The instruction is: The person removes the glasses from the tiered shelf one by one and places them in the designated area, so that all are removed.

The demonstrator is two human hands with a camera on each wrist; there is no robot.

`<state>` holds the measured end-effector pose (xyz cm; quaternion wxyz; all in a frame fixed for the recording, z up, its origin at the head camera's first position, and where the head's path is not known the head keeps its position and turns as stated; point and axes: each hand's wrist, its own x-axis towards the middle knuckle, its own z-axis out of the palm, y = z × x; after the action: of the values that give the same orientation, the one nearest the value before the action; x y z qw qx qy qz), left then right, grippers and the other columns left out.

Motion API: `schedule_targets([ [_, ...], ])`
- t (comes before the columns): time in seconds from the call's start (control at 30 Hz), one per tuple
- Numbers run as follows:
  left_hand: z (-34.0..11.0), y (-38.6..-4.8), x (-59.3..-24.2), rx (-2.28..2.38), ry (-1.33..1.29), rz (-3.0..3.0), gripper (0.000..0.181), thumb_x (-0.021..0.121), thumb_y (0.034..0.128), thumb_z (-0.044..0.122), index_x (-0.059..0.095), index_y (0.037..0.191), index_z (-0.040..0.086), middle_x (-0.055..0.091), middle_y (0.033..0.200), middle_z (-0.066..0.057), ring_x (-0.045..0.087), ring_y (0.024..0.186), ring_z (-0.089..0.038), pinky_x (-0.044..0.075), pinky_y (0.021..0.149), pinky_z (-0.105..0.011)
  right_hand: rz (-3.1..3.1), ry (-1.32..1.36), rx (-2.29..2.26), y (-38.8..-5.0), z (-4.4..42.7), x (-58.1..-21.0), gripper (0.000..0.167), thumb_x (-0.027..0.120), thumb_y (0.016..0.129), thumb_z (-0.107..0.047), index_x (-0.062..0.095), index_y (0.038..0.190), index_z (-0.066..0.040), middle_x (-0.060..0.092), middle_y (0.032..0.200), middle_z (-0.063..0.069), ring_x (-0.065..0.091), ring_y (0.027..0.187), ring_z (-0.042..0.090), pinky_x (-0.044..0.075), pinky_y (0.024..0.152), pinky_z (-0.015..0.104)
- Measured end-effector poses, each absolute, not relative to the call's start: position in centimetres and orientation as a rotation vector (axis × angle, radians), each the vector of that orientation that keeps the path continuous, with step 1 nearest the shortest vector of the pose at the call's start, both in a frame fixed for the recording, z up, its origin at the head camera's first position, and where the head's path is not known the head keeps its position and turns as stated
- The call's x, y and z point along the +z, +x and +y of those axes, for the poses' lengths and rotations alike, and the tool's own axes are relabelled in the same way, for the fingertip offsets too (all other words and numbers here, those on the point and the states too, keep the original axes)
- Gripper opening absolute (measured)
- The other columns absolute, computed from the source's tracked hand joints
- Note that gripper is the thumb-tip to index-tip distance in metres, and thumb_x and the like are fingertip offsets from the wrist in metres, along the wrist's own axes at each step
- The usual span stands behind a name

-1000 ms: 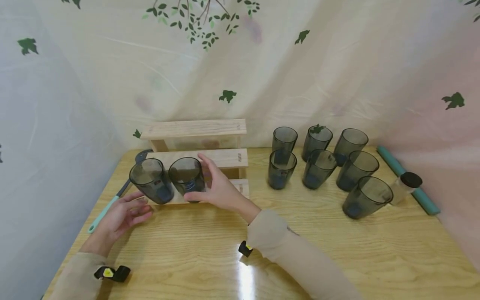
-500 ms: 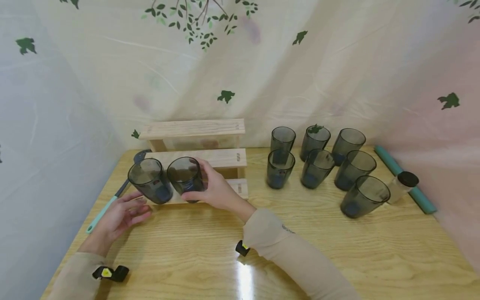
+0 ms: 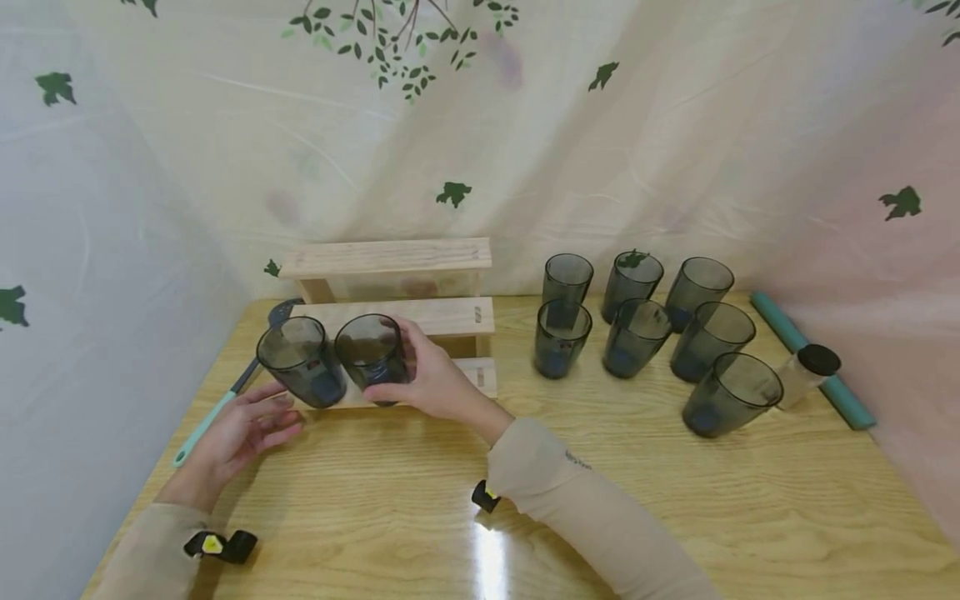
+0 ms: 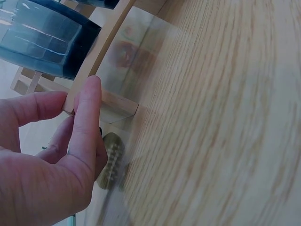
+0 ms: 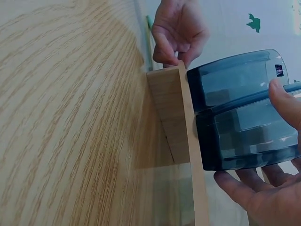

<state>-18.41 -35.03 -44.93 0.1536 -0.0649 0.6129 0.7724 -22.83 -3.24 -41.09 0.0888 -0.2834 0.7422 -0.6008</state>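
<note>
My right hand [image 3: 444, 385] grips a smoky grey drinking glass [image 3: 369, 348] from its right side, thumb in front and fingers behind. The glass stands on the lowest step of a three-tier wooden rack [image 3: 397, 257]. Right beside it on that step, a second grey glass [image 3: 298, 360] stands upright; in the right wrist view the two seem to touch. My left hand [image 3: 243, 437] holds the rack's front left corner. In the left wrist view, the left hand [image 4: 61, 165] pinches the step's end [image 4: 87, 70] between thumb and fingers, below the second glass [image 4: 42, 37].
Several more grey glasses [image 3: 633, 340] stand in rows right of the rack. Beyond them are a black-lidded jar [image 3: 817, 362] and a teal roll [image 3: 847, 402]. A slotted turner [image 3: 206, 427] with a mint handle lies left of the rack. A patterned cloth [image 3: 525, 150] hangs behind.
The right hand's fingers have settled closer round the glass since a second ago. Both glasses, the rack and the left hand stay where they were.
</note>
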Motion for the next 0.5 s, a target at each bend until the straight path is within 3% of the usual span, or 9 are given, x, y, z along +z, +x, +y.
schedule_targets([
  [0.3,-35.0,-18.3,-45.1,2.217,-0.177,1.75,0.025,0.054,0.1044,0.005,0.047,0.127,0.012,0.063,0.103,-0.006,0.066,0.09,-0.018,0.061,0.088,-0.036,2.272,-0.793,-1.794,-21.5,-1.6,-40.0,0.095,0.091,0.078,-0.027,0.033,0.154,-0.026,0.052,0.138,-0.001,0.058,0.118,0.013,0.058,0.087,0.025],
  [0.5,-35.0,-18.2,-45.0,2.209,-0.157,1.764,0.023,0.054,0.1045,0.006,0.048,0.126,0.013,0.063,0.102,-0.005,0.066,0.091,-0.017,0.061,0.088,-0.036,2.244,-0.799,-1.84,-20.8,2.2,-38.3,0.092,0.089,0.081,-0.025,0.033,0.153,-0.027,0.052,0.137,-0.001,0.055,0.116,0.02,0.058,0.093,0.037],
])
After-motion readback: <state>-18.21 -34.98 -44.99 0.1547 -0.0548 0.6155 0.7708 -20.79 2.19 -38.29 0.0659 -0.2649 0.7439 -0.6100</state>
